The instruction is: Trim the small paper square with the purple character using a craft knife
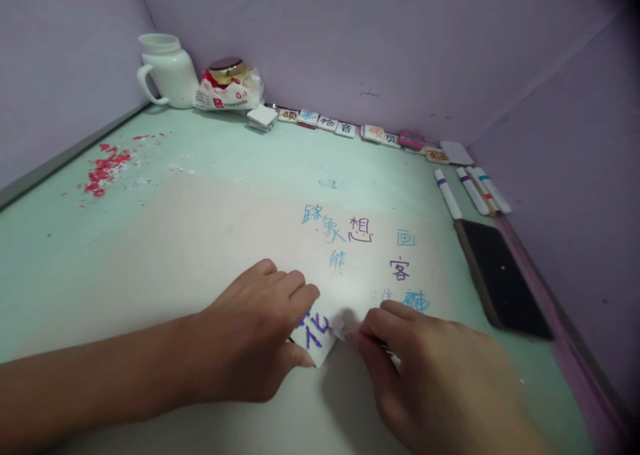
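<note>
1. Hands first: my left hand (pixel 257 332) is curled, thumb below and fingers on top, pinching a small white card (pixel 314 335) marked with a purple character.
2. My right hand (pixel 430 375) lies knuckles up just beside it, fingers bent and fingertips (pixel 361 338) touching the card's right edge; I cannot tell whether it truly grips anything.
3. I see the card resting low on the pale counter (pixel 150 255), just below the blue and purple handwritten characters (pixel 360 248).
4. A black phone (pixel 500 275) sits near the right edge, with white marker pens (pixel 473 192) beyond it.
5. Along the back wall I see a row of small tiles (pixel 345 128), a white jug (pixel 167 72) and a wrapped jar (pixel 230 85); red crumbs (pixel 105 168) lie far left.
</note>
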Tool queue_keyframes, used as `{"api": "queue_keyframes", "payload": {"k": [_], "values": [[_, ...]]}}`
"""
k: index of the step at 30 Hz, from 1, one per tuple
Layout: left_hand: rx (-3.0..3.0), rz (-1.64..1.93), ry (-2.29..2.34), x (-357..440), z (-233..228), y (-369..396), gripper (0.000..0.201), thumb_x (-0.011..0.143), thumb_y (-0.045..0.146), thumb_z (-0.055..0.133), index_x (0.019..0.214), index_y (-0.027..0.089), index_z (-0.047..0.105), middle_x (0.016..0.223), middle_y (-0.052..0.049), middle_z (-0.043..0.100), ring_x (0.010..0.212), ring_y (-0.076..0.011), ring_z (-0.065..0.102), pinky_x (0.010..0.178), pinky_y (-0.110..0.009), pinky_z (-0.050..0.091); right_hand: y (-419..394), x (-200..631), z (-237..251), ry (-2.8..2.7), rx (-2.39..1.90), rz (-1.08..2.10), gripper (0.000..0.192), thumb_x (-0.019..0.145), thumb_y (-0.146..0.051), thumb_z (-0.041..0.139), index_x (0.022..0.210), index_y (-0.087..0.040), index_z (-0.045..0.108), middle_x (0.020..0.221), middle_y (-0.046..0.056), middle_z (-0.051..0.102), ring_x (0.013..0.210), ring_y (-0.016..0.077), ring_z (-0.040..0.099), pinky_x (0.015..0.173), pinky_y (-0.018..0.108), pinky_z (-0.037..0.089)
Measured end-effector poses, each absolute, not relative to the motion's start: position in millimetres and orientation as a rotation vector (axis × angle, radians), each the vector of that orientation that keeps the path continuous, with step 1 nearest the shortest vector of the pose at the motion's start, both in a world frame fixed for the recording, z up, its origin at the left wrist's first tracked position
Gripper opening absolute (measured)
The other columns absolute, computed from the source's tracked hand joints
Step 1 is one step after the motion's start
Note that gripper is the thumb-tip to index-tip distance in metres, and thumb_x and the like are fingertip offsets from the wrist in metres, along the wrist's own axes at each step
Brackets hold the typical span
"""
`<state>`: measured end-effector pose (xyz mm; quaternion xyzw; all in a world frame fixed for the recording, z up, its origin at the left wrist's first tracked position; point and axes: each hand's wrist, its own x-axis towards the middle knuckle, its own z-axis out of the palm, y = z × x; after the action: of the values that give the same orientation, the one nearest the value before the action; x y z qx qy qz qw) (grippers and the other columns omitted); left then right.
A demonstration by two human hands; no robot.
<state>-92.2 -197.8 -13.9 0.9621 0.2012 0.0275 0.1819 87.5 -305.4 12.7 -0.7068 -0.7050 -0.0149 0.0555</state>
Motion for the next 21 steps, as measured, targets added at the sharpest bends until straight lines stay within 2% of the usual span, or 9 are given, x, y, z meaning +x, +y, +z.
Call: {"api": "queue_keyframes", "payload": {"k": [3,6,10,16,21], "values": [[2.746,0.118,0.587,-91.4,-15.0,-198.2,0.034,0.075,0.037,0.071,0.096,0.016,0.056,0.089,-0.008,0.057,0.072,-0.0238,0.05,0.069,-0.038,0.04,-304.5,89.5,13.1,-2.103,-2.113,-0.081,0.022,0.08,-0.024,0.05,0.059,-0.028,0.054,0.049,-0.004,0.059,0.031,0.0174,0.051,0.039,0.031,0.017],[2.767,0.159,0.593,-90.3,-14.4,-198.0,0.037,0.074,0.041,0.072,0.095,0.015,0.056,0.097,-0.011,0.057,0.076,-0.0255,0.051,0.068,-0.039,0.041,-304.0,91.1,12.7,-2.095,-2.093,-0.135,0.024,0.082,-0.025,0.05,0.059,-0.028,0.054,0.049,-0.004,0.058,0.03,0.0168,0.049,0.039,0.032,0.017],[2.71,0.178,0.508,-89.8,-14.9,-196.7,0.031,0.075,0.034,0.072,0.095,0.015,0.056,0.106,-0.012,0.057,0.083,-0.0262,0.054,0.072,-0.04,0.044,-303.5,93.8,14.2,-2.169,-2.07,-0.192,0.022,0.082,-0.022,0.052,0.061,-0.029,0.056,0.054,-0.005,0.061,0.037,0.0175,0.053,0.04,0.032,0.019],[2.638,0.325,0.416,-91.2,-26.2,-194.2,0.036,0.073,0.03,0.074,0.1,0.015,0.055,0.106,-0.012,0.058,0.086,-0.0256,0.055,0.076,-0.039,0.044,-303.4,96.8,17.5,-2.288,-1.972,-0.244,0.023,0.079,-0.015,0.051,0.063,-0.03,0.059,0.054,-0.006,0.06,0.043,0.0166,0.055,0.042,0.032,0.025],[2.633,0.265,0.398,-90.5,-23.9,-193.2,0.038,0.073,0.032,0.077,0.099,0.013,0.058,0.1,-0.011,0.058,0.083,-0.0251,0.055,0.074,-0.039,0.044,-302.5,96.1,18.2,-2.353,-1.958,-0.276,0.023,0.081,-0.016,0.051,0.064,-0.03,0.06,0.055,-0.006,0.061,0.045,0.0153,0.057,0.042,0.033,0.025]]}}
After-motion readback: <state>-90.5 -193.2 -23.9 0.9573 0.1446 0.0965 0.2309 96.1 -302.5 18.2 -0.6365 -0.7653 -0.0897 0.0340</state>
